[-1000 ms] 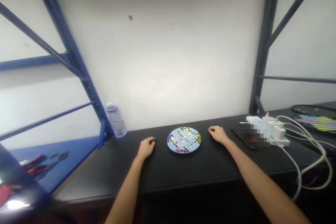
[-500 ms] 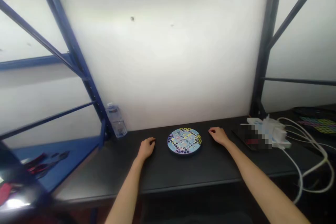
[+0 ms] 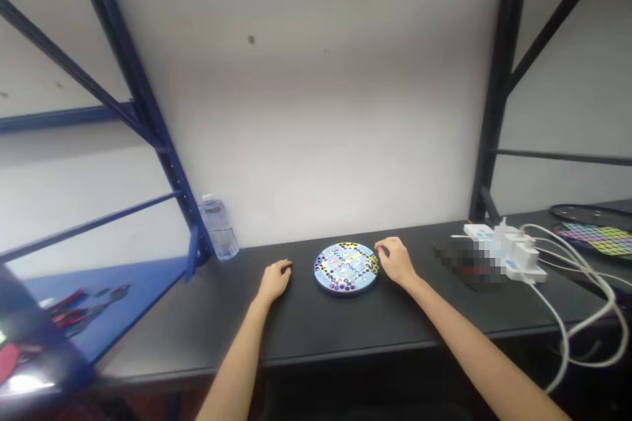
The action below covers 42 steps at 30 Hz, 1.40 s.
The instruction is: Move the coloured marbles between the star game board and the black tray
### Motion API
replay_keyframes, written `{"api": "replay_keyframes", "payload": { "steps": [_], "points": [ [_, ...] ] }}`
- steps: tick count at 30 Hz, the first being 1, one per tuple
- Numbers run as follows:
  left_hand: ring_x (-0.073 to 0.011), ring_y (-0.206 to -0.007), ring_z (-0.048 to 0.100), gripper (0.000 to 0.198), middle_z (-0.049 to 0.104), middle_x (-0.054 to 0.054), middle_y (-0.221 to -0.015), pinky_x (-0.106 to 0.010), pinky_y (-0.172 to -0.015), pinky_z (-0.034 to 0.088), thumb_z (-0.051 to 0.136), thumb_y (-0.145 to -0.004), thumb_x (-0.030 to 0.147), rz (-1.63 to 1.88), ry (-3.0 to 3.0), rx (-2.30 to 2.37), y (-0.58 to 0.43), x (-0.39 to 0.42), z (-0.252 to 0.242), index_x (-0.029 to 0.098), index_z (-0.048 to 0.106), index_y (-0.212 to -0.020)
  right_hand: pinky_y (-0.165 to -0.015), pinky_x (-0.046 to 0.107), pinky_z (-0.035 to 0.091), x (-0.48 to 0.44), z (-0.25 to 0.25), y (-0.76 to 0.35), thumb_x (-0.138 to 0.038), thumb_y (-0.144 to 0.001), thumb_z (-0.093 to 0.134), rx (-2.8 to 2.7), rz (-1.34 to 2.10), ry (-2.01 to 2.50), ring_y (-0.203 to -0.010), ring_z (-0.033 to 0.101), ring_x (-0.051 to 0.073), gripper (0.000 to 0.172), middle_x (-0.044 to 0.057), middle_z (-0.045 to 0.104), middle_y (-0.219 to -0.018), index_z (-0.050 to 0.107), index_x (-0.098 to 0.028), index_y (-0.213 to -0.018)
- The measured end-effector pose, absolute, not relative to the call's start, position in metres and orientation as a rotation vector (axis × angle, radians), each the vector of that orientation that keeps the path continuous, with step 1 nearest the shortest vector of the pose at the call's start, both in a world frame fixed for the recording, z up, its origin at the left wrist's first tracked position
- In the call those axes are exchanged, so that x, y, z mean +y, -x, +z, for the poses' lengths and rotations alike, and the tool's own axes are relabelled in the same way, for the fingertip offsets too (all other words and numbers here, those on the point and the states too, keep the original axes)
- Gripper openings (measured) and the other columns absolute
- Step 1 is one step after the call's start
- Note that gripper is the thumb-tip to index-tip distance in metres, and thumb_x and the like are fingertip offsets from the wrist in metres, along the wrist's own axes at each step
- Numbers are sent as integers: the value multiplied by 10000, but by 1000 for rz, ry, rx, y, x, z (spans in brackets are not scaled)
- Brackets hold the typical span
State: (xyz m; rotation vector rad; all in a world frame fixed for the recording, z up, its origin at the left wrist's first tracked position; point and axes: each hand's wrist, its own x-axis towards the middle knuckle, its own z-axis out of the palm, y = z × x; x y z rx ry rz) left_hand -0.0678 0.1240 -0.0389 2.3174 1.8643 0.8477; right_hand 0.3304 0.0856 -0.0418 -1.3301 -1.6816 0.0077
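Note:
A round game board [image 3: 345,268], light blue with dark and yellow ringed holes around its rim, lies flat on the black tabletop [image 3: 345,329]. At its right edge is my right hand [image 3: 397,262], thumb and fingertips brought together by the yellow holes. Whatever those fingertips might pinch is too small to make out. My left hand [image 3: 275,280] rests on the table left of the board, apart from it, with its fingers curled in and nothing visible in them.
A clear plastic bottle [image 3: 220,229] stands by the blue rack post at the left. To the right lie a white power strip [image 3: 526,270] with looping cables [image 3: 609,306], a blurred-out dark item [image 3: 471,264] and a racket [image 3: 600,237]. Pliers [image 3: 74,316] lie far left.
My right hand has moved left, from beside the dark item to the board's right edge. My left hand and the board stay in place. The wall looks darker.

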Motion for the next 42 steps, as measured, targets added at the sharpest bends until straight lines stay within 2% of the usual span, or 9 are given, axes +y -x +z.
{"api": "replay_keyframes", "payload": {
  "steps": [3,6,9,12,18,24,31,42],
  "points": [
    [-211,-1189,544,352,639,-49,-1216,-325,-1075,364,488,-825,257,860,-2338,1856,69,124,-40,189,685,-1109,-975,423,394,59,-30,-302,-241,-882,411,-1848,17,1192,-1078,501,256,284,92,660,-983,676,-198,-976],
    [-214,-1187,546,350,637,-52,-1219,-330,-1076,363,484,-831,264,858,-2352,1852,69,124,-41,194,689,-1106,-1040,464,328,36,-22,-286,-314,-863,496,-2037,33,1051,-1174,450,284,307,98,633,-1129,644,-201,-1107],
    [-217,-1204,532,353,626,-49,-1238,-337,-1085,350,483,-834,266,845,-2351,1862,67,122,-40,201,687,-1114,-1098,485,245,23,-21,-277,-437,-808,588,-2201,66,989,-1289,363,301,505,94,535,-1318,570,-209,-1259],
    [-218,-1213,523,360,620,-51,-1247,-340,-1090,341,479,-836,255,825,-2352,1867,64,119,-38,198,682,-1127,-1113,492,215,21,-24,-274,-545,-741,641,-2290,112,1013,-1343,297,313,710,100,436,-1419,487,-223,-1354],
    [-215,-1210,524,363,626,-51,-1238,-332,-1094,333,470,-837,247,837,-2355,1855,62,116,-36,195,681,-1128,-1126,464,212,28,-31,-275,-613,-714,639,-2300,161,1094,-1377,244,304,813,107,407,-1440,443,-204,-1390],
    [-208,-1204,530,364,632,-49,-1227,-318,-1087,339,460,-840,245,834,-2393,1856,64,119,-39,192,681,-1124,-1125,460,210,29,-31,-276,-617,-763,582,-2314,208,1113,-1346,312,293,727,98,405,-1444,483,-220,-1363],
    [-211,-1188,544,362,642,-55,-1211,-323,-1073,360,460,-842,259,855,-2400,1834,66,120,-41,191,684,-1117,-1101,460,254,30,-32,-278,-580,-710,658,-2294,242,1112,-1304,369,298,721,108,441,-1415,520,-220,-1320],
    [-204,-1195,535,357,634,-40,-1225,-321,-1082,347,461,-843,242,845,-2385,1856,66,121,-41,192,681,-1120,-1070,414,321,20,-23,-277,-536,-711,672,-2288,297,1083,-1273,414,278,642,108,474,-1376,546,-205,-1248]
  ]
}}
